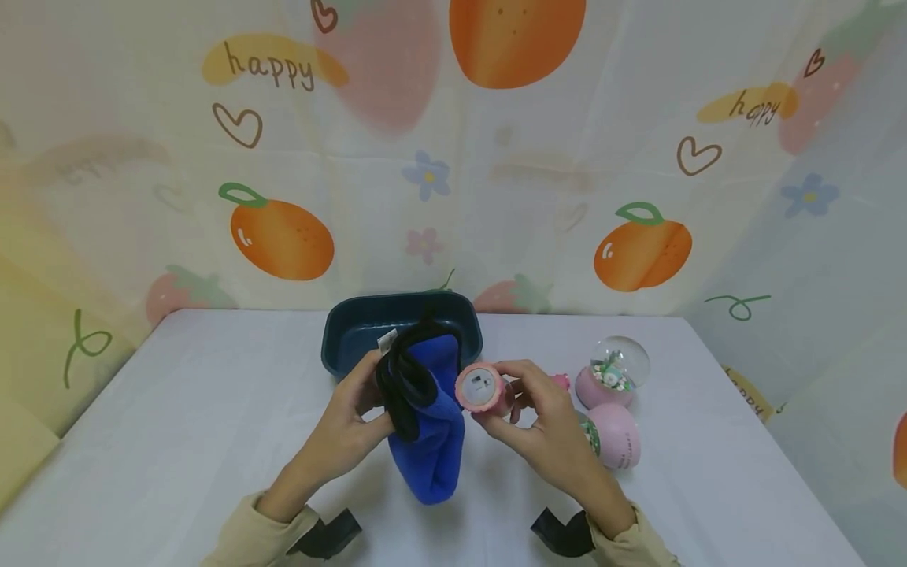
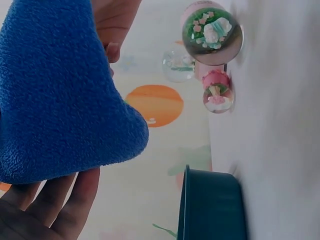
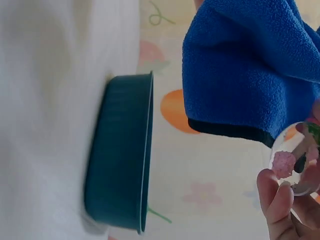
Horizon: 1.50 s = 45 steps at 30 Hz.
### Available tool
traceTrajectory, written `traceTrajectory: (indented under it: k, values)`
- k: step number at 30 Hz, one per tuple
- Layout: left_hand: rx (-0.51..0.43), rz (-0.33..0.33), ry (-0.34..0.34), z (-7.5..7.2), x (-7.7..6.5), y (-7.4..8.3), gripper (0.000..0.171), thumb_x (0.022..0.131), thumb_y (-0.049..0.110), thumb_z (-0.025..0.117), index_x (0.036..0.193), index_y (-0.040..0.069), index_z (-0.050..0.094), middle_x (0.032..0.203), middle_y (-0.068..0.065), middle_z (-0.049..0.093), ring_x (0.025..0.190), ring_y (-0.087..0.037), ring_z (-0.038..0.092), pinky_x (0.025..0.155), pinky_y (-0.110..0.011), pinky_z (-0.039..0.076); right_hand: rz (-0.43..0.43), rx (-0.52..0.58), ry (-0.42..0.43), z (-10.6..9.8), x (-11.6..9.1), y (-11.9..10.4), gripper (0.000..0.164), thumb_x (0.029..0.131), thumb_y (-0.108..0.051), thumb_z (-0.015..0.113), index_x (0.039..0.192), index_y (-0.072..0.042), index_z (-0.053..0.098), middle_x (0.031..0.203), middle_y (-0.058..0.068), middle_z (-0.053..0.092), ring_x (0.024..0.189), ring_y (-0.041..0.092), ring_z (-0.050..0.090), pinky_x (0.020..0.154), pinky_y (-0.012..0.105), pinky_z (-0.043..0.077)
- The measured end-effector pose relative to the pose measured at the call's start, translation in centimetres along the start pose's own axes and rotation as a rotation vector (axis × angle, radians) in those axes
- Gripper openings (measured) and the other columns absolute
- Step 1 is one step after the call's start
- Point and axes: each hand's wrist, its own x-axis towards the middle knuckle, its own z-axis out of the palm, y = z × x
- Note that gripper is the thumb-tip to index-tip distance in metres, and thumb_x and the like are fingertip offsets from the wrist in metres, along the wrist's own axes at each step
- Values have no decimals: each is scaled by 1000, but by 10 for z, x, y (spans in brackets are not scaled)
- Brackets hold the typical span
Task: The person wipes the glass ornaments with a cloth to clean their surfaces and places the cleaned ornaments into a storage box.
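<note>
My left hand grips a blue terry cloth with black edging and a small white tag. The cloth hangs down in folds over the table. Beside it, my right hand holds a small snow globe with a pink base, its underside turned towards the head camera. In the right wrist view, the clear dome has pink and green bits inside, and the fingers curl round it. The globe is right at the cloth's edge.
A dark teal basin stands behind the cloth at the table's back edge. To the right are an upright pink-based snow globe and another lying on its side. A smaller pink-based globe lies near them, mostly behind my right hand in the head view.
</note>
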Motion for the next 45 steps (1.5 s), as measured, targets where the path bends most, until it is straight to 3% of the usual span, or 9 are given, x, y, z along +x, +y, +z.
traceTrajectory:
  k: [6, 10, 14, 21, 27, 34, 39, 43, 45]
  values:
    - [32, -94, -77, 0, -1, 0, 50, 86, -7, 68, 131, 5, 48, 106, -7, 64, 90, -10, 62, 78, -28, 56, -5, -108, -33, 0, 0, -1, 50, 76, -9, 85, 121, -14, 63, 110, -1, 68, 83, 8, 54, 66, 20, 48]
    - [54, -205, -167, 2, -1, -2, 50, 91, 3, 67, 136, 12, 47, 115, -9, 67, 100, -10, 63, 85, -30, 55, -73, -142, -84, 2, -1, -1, 50, 77, -9, 83, 124, -14, 65, 117, 0, 68, 88, 8, 53, 64, 21, 46]
    - [64, -252, -204, 5, -1, -2, 51, 93, 9, 67, 139, 16, 48, 123, -6, 66, 108, -11, 64, 90, -32, 55, -127, -153, -103, 5, -2, -1, 52, 77, -9, 83, 126, -13, 66, 120, 1, 68, 92, 9, 55, 65, 18, 46]
    - [53, -162, -180, 5, -2, -2, 42, 91, 5, 67, 130, 13, 54, 110, -7, 69, 99, -9, 65, 86, -31, 56, -263, -152, -104, 7, -3, 0, 53, 75, -8, 85, 124, -9, 66, 122, 5, 67, 101, 14, 60, 70, 20, 49]
    - [19, -86, -128, 5, -3, -3, 38, 88, -7, 65, 123, 7, 57, 102, -8, 66, 84, -8, 63, 72, -30, 57, -245, -44, -134, 3, 0, -1, 54, 77, -9, 85, 127, -11, 63, 122, 7, 68, 101, 15, 60, 73, 23, 50]
    - [-18, -96, -116, 2, -3, -1, 36, 87, -11, 64, 117, 7, 56, 98, -1, 59, 83, -11, 62, 73, -30, 58, -148, -48, -88, -1, 0, -2, 57, 76, -12, 85, 129, -14, 61, 120, 4, 70, 97, 13, 58, 73, 24, 50]
    - [-2, -140, -150, 3, -5, 2, 43, 87, -4, 68, 124, 9, 51, 105, -5, 63, 93, -11, 63, 81, -30, 57, -113, -44, -81, -1, 0, -4, 52, 78, -12, 84, 126, -15, 64, 117, 2, 70, 95, 11, 59, 75, 24, 53]
    - [19, -159, -174, 7, -5, 2, 47, 88, -1, 68, 129, 11, 49, 109, -7, 64, 98, -10, 63, 84, -30, 56, -175, -13, -99, 0, -1, -4, 52, 77, -6, 84, 125, -10, 64, 118, 6, 68, 93, 12, 61, 74, 24, 57]
    - [18, -132, -176, 8, -5, 2, 45, 89, -2, 66, 129, 9, 50, 109, -9, 65, 96, -10, 63, 83, -30, 56, -211, -4, -105, 0, -1, -3, 52, 77, -5, 84, 125, -8, 65, 119, 8, 67, 92, 13, 62, 72, 23, 57]
